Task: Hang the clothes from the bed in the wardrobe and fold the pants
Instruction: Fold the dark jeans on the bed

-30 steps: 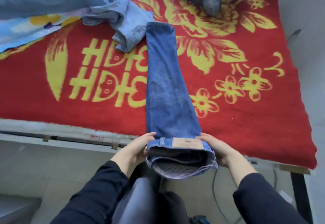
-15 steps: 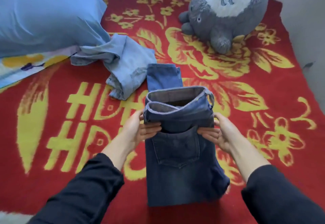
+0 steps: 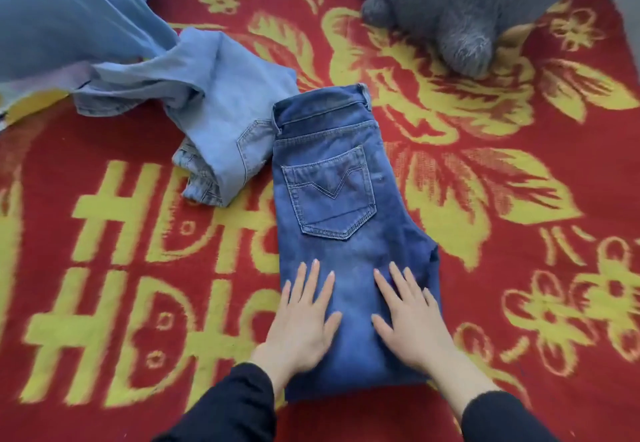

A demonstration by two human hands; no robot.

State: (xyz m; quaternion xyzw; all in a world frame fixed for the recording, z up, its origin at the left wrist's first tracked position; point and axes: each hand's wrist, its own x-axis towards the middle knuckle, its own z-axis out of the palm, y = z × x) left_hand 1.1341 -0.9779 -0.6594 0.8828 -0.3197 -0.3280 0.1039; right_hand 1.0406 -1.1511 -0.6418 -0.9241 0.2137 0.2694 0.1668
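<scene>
Both hands, left hand (image 3: pixel 300 323) and right hand (image 3: pixel 412 320), lie flat with fingers spread wide on the near end of the dark jeans (image 3: pixel 343 219), folded on the red blanket (image 3: pixel 519 303). Smoothing seems the step in hand; next likely another fold, or the crumpled light jeans (image 3: pixel 221 119) just left.

dark blue jeans (image 3: pixel 346 219), faded patches | light blue jeans (image 3: pixel 221 129) | red bed blanket (image 3: pixel 519 303), yellow flowers and characters | grey plush toy (image 3: pixel 457 15) | blue pillow (image 3: pixel 69 8) | black sleeves (image 3: pixel 228 407)
</scene>
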